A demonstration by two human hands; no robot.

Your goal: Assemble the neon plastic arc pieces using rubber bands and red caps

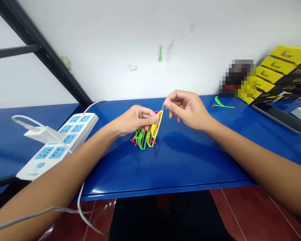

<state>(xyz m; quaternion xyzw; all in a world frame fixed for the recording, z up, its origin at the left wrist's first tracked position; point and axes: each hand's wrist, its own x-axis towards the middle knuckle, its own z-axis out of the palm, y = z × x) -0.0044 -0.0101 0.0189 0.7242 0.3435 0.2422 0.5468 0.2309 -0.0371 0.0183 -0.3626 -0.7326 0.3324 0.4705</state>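
Note:
Small plastic toy bows, yellow (pixel 148 136) and green (pixel 140 138), hang in a bunch from my left hand (pixel 136 118), whose thumb and fingers are closed on them. Thin arrows with orange suction-cup tips (pixel 154 141) lie among the bows, and a bit of magenta shows behind. My right hand (pixel 187 108) pinches a thin tan rubber band (pixel 163 106) between thumb and forefinger. The band runs down to the upper end of the yellow bow. Both hands are above the blue table (pixel 165 170). The bows' upper parts are hidden by my left fingers.
On the left is a white power strip (pixel 93 119) with a plugged-in charger (pixel 41 134) and loose cables. At right lie a green toy bow with an arrow (pixel 224 106), a phone (pixel 283 117) and stacked yellow-black boxes (pixel 273 74). A white wall (pixel 120 40) stands behind.

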